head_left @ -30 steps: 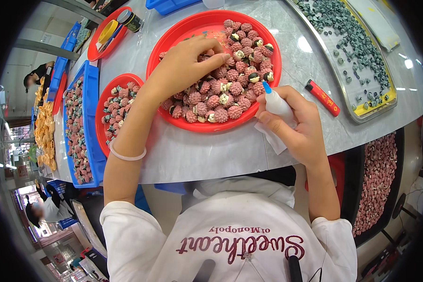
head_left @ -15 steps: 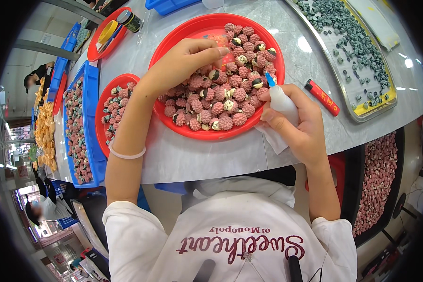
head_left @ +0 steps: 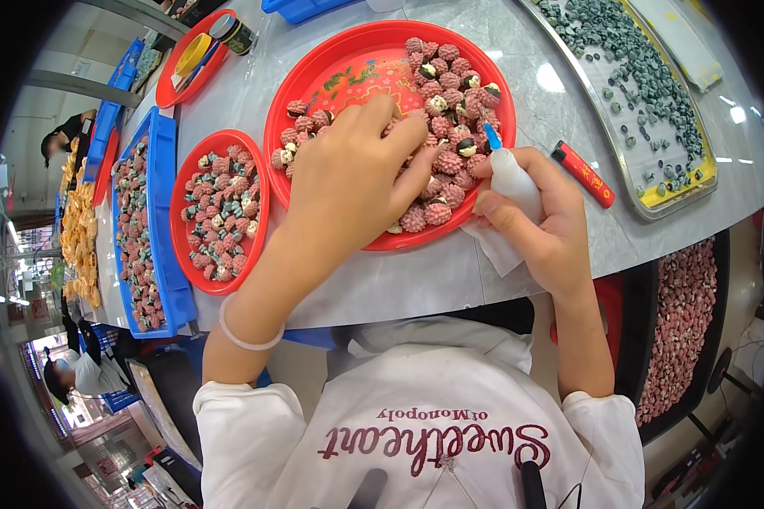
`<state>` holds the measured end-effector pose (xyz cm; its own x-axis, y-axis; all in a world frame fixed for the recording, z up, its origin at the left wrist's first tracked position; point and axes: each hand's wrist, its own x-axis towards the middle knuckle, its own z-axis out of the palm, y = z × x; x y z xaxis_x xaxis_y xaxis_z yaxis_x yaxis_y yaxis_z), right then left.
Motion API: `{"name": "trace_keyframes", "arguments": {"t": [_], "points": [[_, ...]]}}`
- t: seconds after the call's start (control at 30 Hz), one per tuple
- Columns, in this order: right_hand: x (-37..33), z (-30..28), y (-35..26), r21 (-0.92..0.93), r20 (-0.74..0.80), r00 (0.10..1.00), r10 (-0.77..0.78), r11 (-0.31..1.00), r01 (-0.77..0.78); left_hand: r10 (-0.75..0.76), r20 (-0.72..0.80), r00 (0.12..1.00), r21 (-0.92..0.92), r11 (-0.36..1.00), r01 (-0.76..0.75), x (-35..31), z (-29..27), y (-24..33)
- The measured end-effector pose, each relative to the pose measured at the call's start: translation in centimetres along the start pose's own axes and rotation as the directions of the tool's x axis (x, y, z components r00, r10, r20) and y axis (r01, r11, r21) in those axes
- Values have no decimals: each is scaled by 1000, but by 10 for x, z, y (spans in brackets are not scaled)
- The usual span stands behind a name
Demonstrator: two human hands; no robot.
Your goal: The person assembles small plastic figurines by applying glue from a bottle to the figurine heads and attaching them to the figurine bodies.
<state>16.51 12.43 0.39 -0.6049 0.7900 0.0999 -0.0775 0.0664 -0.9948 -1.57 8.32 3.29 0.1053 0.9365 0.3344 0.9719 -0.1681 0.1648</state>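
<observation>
A large red round tray [head_left: 348,64] holds several small pink raspberry-like pieces [head_left: 450,72], some with dark or white centres. My left hand [head_left: 352,174] lies flat over the pieces in the tray's lower middle, fingers spread and touching them. My right hand [head_left: 539,225] grips a small white squeeze bottle [head_left: 514,178] with a blue tip, and a white tissue is under the hand. The blue tip points at the pieces by the tray's right rim.
A smaller red tray [head_left: 221,208] of pink pieces sits to the left, beside a blue bin [head_left: 157,220]. A red marker [head_left: 583,174] lies right of my hand. A metal tray [head_left: 645,93] of dark green pieces is at the right. A bin [head_left: 683,327] of pink pieces stands lower right.
My left hand has slid down and right across the large tray, dragging pieces toward the near rim. My right hand has stayed by the rim with the bottle.
</observation>
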Motion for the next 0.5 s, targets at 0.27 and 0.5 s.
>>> {"name": "trace_keyframes", "arguments": {"t": [0.27, 0.5], "points": [[0, 2, 2, 29, -58, 998, -12, 999, 14, -6, 4, 1000, 89, 996, 5, -19, -1, 3], [0, 4, -1, 43, -59, 998, 7, 999, -4, -64, -34, 997, 86, 994, 67, -35, -1, 4]]}}
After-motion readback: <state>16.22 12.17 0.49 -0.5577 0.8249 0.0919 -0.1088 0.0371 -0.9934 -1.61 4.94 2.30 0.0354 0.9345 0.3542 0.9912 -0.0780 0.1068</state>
